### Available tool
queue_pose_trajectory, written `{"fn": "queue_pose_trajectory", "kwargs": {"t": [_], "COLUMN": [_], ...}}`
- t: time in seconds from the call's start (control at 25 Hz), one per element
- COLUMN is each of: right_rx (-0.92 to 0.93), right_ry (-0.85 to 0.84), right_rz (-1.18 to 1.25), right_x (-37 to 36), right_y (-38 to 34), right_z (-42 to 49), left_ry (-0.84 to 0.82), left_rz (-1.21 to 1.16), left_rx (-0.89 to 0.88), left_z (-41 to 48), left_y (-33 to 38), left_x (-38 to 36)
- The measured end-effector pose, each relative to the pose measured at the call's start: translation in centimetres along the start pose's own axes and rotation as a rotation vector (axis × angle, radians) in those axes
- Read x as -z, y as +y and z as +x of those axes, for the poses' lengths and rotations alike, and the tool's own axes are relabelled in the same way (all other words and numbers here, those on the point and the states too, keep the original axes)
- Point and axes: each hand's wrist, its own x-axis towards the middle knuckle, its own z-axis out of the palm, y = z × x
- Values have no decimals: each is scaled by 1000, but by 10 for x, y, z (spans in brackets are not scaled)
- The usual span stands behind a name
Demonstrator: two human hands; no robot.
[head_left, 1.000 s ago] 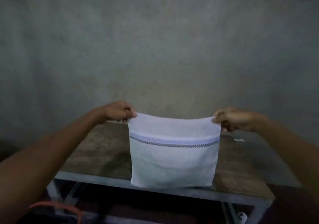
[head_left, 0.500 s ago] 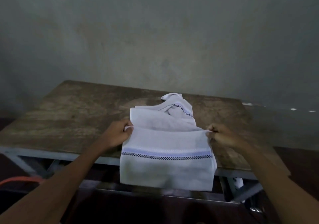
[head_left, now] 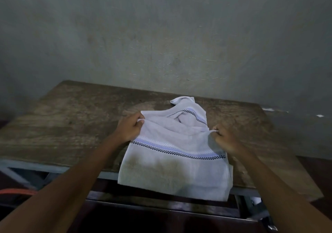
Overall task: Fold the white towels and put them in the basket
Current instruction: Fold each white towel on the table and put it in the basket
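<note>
Left hand [head_left: 130, 126]: fingers curled, thumb and fingertips pinching the upper-left corner of the folded white towel [head_left: 172, 168]. Right hand [head_left: 224, 139]: same pinch on the upper-right corner, a small tab of cloth showing above the knuckles. Top edge sags slightly between the two grips. Taking the towel's centre as the dial, the left hand sits at about 10 o'clock and the right at about 2 o'clock. The towel carries a blue band edged with a black-and-white check, running across it just below the hands; its lower part drapes over the near edge of the wooden table [head_left: 71, 117] at 6 o'clock and hangs past the grey metal frame [head_left: 53, 169]. At 12 o'clock, just beyond the held edge, lies a second towel [head_left: 186, 114] — crumpled, same check band, its near part hidden behind the first, so contact cannot be confirmed. Farther out at 12 o'clock, a bare grey wall [head_left: 161, 35]. At 8 o'clock, low under the table, an orange curved rim [head_left: 16, 191] — what it belongs to is not identifiable.
</note>
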Motion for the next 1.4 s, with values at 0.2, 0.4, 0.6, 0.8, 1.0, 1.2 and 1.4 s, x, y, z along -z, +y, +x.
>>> {"fn": "queue_pose_trajectory", "kwargs": {"t": [0.2,0.4,0.6,0.8,1.0,1.2,1.4], "right_rx": [17,-19,-36,61,74,69,30], "right_ry": [-98,-274,-334,-178,-192,-173,119], "right_rz": [66,44,-33,-39,-77,-41,336], "right_x": [20,33,26,9,-5,4,23], "right_y": [2,-1,2,-2,-3,1,-14], "right_z": [-9,-25,-25,-19,-11,-11,-13], "left_ry": [-20,-141,-274,-234,-163,-182,-80], "left_rz": [22,46,250,153,-253,-390,-388], "left_rx": [4,-10,-8,-89,86,206,112], "left_z": [-8,-27,-38,-41,-42,-43,-38], "left_y": [-1,5,-2,-9,-6,6,17], "left_x": [9,30,28,21,24,36,56]}}
